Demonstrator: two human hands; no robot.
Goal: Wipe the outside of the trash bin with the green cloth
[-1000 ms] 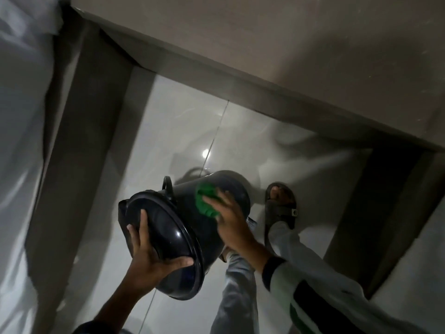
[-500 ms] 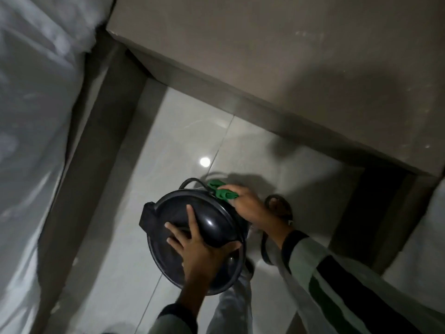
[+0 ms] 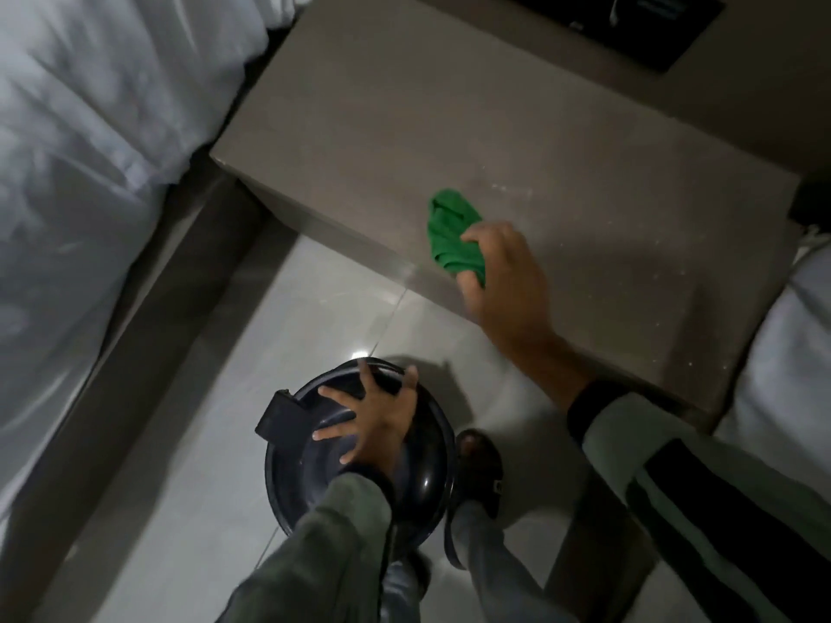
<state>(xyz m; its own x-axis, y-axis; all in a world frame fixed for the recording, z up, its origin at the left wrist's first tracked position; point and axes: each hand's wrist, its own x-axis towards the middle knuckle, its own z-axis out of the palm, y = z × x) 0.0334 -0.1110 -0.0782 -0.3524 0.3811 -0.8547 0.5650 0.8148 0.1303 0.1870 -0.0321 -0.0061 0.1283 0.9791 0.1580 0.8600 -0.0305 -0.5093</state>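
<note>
Glossy pale floor tiles (image 3: 310, 317) between white bedding (image 3: 90, 128) and a low grey-brown cabinet top (image 3: 517, 128) are seen from above

Spread fingers (image 3: 332, 391) of the left hand (image 3: 373, 420) are laid flat, apart, on the domed lid of the round black plastic trash bin (image 3: 422, 483), which stands on the tiles just beside a dark sandal (image 3: 479, 460); fingers (image 3: 472, 238) of the right hand (image 3: 508, 281) are closed on the crumpled green cloth (image 3: 452, 236), held above the cabinet top, well apart from the bin; whether the cloth touches the cabinet cannot be told; a pale sleeve with dark stripes (image 3: 701, 487) is seen behind the right wrist
</note>
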